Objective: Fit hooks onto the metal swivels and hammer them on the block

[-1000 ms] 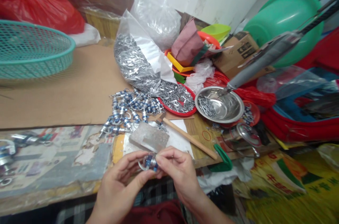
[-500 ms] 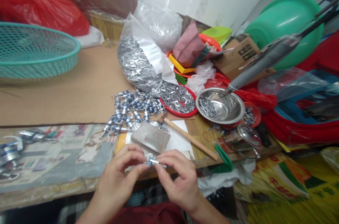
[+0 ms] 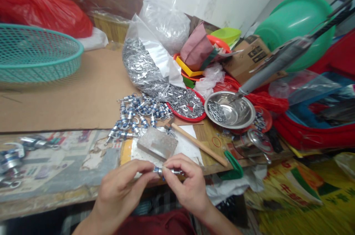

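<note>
Your left hand and right hand meet just over the near edge of the desk, and the small blue-and-silver fitting sits between them. The fingers of both hands are clamped on it: the left thumb and forefinger pinch its left end, the right thumb and forefinger close over its right end, so only a short middle stretch shows between the fingertips — the rest is hidden. It lies roughly level, held just above the desk edge and not resting on it.

Just beyond your fingers lies a grey block on a white sheet, and beside it a hammer with a wooden handle running off to the right. Further back a pile of like fittings is spread on the cardboard, touching a red dish heaped with small metal pieces that spill from a clear bag. Right of the dish stands a steel bowl with a few nails in it. A teal basket sits well apart at the far left — and more fittings lie blurred at the left edge.
</note>
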A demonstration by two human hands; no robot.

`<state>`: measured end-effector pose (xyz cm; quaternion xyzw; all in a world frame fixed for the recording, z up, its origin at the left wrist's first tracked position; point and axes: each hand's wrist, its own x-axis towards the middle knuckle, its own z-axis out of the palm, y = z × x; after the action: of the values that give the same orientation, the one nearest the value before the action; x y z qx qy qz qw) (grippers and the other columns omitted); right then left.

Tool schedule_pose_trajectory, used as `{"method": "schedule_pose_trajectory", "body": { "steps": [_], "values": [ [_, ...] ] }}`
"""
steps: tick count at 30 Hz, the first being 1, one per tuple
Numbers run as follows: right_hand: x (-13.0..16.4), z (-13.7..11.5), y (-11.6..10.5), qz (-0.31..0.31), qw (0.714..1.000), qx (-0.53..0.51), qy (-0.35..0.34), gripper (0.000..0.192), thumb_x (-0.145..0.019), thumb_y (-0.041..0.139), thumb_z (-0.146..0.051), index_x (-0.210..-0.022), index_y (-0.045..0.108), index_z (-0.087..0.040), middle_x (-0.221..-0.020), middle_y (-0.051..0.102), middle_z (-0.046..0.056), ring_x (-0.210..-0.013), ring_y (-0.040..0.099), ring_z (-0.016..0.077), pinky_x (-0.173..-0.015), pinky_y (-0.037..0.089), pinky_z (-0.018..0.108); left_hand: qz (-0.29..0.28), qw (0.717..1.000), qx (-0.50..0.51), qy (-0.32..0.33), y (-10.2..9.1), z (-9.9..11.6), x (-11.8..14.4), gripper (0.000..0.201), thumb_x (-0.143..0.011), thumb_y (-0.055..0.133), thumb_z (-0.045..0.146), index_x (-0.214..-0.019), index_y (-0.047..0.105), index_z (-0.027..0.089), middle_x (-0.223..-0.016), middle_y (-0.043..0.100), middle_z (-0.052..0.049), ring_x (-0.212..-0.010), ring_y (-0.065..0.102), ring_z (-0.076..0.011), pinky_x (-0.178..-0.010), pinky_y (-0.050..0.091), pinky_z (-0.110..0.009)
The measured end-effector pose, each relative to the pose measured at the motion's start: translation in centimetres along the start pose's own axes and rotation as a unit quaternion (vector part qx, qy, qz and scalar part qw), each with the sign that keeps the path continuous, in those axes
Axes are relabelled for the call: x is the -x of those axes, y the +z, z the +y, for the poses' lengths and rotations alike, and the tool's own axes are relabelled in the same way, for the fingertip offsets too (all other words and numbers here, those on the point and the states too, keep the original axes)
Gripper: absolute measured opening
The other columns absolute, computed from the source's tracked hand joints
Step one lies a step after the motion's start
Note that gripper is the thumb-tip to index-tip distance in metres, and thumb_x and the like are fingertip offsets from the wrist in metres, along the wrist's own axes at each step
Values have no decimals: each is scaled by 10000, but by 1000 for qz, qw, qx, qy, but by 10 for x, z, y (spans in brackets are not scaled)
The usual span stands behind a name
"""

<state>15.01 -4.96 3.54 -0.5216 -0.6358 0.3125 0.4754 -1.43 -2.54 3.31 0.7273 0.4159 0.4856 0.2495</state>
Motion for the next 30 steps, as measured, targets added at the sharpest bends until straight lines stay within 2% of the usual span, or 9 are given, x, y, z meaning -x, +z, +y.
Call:
{"method": "schedule_pose_trajectory", "body": {
  "steps": [5, 10, 14, 18, 20, 24, 30],
  "values": [
    [1, 0, 0, -12, 999, -28, -12, 62, -749, 576, -130, -713, 626, -132, -719, 615, 65, -686, 594, 144, -620, 462, 235, -17, 978, 75, -194, -1, 5, -6, 195, -610, 712, 180, -798, 677, 216, -544, 693, 44, -472, 648, -124, -507, 527, -164],
    [5, 3, 2, -8, 999, -40, -20, 55, -754, 579, -129, -734, 631, -128, -723, 620, 68, -690, 597, 142, -633, 469, 240, -67, 931, 184, -307, -2, 8, -13, 294, -584, 695, 164, -877, 700, 192, -600, 718, 1, -507, 663, -161, -515, 548, -216],
    [3, 2, 2, -39, 998, -28, -47, 71, -742, 589, -108, -779, 649, -102, -755, 641, 97, -719, 611, 151, -652, 484, 239, -85, 903, 231, -353, -3, 8, -13, 338, -600, 687, 167, -937, 694, 196, -611, 728, -11, -538, 671, -169, -554, 560, -238],
    [1, -3, 0, -79, 993, -8, -83, 124, -748, 562, -80, -807, 670, -61, -766, 654, 130, -733, 614, 156, -663, 487, 233, -66, 883, 273, -376, -2, 8, -10, 391, -576, 707, 173, -966, 685, 189, -587, 725, -16, -498, 664, -177, -517, 570, -261],
    [1, -5, 0, -67, 995, 1, -75, 119, -747, 562, -85, -782, 673, -57, -748, 653, 129, -711, 615, 152, -643, 486, 225, -67, 884, 277, -370, -1, 10, -8, 409, -581, 711, 182, -989, 678, 189, -580, 722, -16, -490, 664, -180, -524, 576, -276],
    [0, -6, 0, -27, 998, 29, -47, 98, -745, 575, -100, -740, 671, -80, -718, 647, 103, -674, 612, 140, -617, 479, 212, -37, 913, 252, -320, 1, 13, -2, 382, -651, 662, 198, -1032, 660, 225, -612, 719, -2, -527, 680, -177, -573, 581, -274],
    [-5, -11, -8, -112, 989, 65, -74, 151, -788, 521, -94, -796, 671, -87, -780, 641, 98, -734, 601, 136, -662, 470, 208, -26, 961, 177, -209, 1, 6, 2, 406, -723, 610, 180, -1105, 585, 315, -651, 715, 50, -555, 683, -125, -608, 563, -202]
  ]
}}
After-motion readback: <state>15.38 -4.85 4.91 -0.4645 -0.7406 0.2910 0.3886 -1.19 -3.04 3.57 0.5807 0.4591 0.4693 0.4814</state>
